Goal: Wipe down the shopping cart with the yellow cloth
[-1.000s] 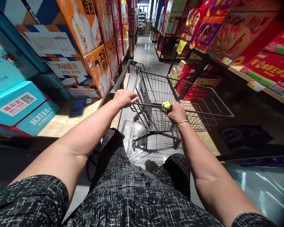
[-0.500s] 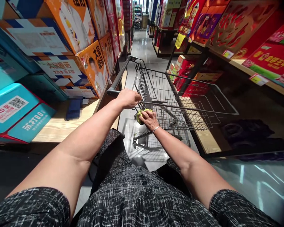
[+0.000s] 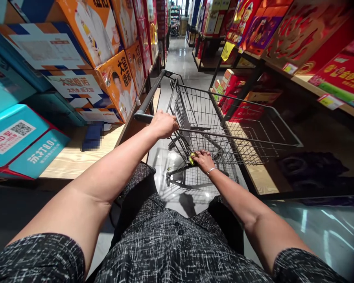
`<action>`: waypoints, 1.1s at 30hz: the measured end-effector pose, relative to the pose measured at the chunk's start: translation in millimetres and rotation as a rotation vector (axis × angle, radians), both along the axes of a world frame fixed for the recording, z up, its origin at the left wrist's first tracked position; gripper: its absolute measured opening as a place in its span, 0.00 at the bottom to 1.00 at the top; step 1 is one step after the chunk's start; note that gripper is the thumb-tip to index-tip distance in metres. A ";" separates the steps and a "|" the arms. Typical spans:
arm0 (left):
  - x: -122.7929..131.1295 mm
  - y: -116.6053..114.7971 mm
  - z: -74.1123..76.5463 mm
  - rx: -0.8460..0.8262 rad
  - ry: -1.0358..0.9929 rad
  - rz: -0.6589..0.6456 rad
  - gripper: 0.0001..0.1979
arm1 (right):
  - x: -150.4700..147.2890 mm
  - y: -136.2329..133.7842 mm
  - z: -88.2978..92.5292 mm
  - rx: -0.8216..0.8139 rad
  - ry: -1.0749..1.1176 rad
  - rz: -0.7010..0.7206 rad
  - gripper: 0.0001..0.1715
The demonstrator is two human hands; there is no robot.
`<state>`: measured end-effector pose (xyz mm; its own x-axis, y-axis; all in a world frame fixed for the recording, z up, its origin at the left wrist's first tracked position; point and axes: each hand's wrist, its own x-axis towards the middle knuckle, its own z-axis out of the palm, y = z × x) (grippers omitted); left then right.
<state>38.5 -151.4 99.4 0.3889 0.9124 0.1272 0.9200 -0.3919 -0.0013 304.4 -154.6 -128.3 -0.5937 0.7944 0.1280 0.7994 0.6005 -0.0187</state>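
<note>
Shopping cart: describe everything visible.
The dark-grey, metal-looking wire shopping cart stands upright on the grey tiled floor, basket reaching toward picture right. A thick, plastic-looking handle spans its left end; casters sit below. The left hand grips the basket's near rim; the right hand holds a yellow-green cloth at the lower mesh, contact unclear.

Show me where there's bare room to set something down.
Bare wood shows on the left shelf, between the turquoise box and dark blue item, and on the low right shelf beside the cart. Crowded: the stacked orange boxes, and the cart's near end, around the left hand and right hand.
</note>
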 end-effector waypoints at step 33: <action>64.0 4.4 -23.9 -0.116 0.320 -0.003 0.27 | 31.8 36.1 115.3 0.302 0.289 -0.118 0.29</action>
